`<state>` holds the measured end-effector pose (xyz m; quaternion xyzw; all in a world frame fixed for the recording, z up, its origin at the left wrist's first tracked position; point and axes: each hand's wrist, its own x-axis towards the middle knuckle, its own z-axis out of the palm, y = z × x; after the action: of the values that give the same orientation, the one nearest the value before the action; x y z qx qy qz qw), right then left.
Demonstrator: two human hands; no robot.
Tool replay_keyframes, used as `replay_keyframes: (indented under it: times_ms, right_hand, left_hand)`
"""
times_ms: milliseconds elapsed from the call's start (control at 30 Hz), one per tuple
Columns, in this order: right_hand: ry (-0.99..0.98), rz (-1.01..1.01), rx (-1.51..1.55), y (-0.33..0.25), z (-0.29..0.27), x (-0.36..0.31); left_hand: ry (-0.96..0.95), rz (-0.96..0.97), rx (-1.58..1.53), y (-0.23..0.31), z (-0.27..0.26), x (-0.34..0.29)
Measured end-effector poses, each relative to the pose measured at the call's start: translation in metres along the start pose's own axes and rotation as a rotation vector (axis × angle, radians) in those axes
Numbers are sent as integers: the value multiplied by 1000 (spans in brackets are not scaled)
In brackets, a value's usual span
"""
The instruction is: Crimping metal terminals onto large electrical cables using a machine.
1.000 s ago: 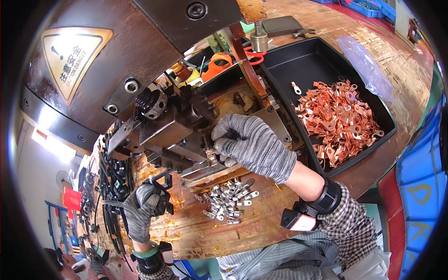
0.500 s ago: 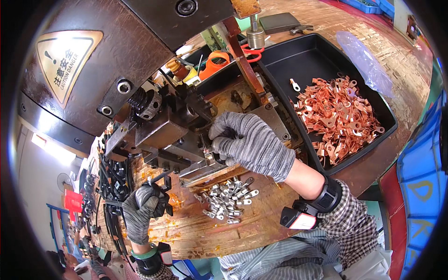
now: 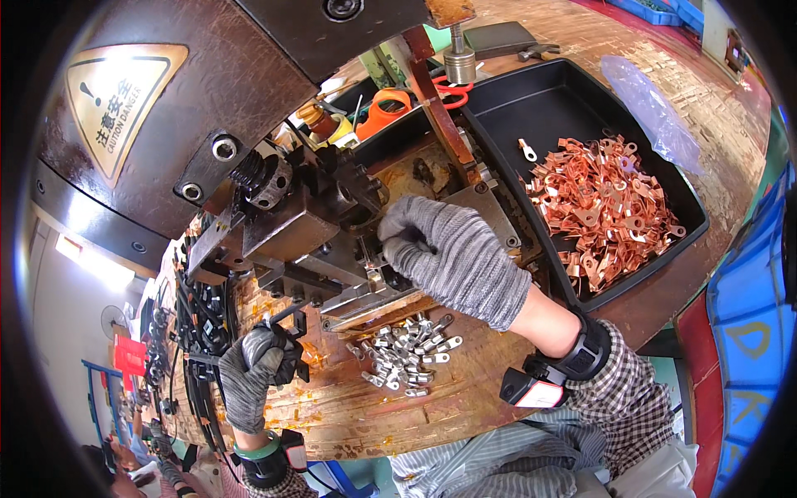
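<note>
the left hand (image 3: 251, 375) grips a black cable (image 3: 290, 312) before the press (image 3: 207, 91), seemingly to steady it, while the right hand (image 3: 461, 264) curls beside the press, any hold hidden, silver lugs (image 3: 408, 353) handily in front.

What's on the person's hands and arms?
The left hand and right hand wear grey striped gloves. Each wrist has a black strap carrying a black, white and red box. A green band circles the left wrist. The sleeves are dark-and-white checked.
</note>
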<state>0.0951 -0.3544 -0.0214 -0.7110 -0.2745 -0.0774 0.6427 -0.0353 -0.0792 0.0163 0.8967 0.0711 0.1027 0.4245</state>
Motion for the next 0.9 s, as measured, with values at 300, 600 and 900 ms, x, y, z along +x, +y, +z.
replay_keyframes:
  times_ms: [300, 600, 900]
  right_hand:
    - [452, -111, 229, 2, -15, -1]
    - [499, 32, 509, -8, -20, -5]
    - [568, -8, 494, -11, -23, -3]
  left_hand:
    - [-1, -77, -165, 19, 9, -3]
    - [0, -32, -149, 14, 10, 1]
    - [97, 42, 43, 27, 1, -21]
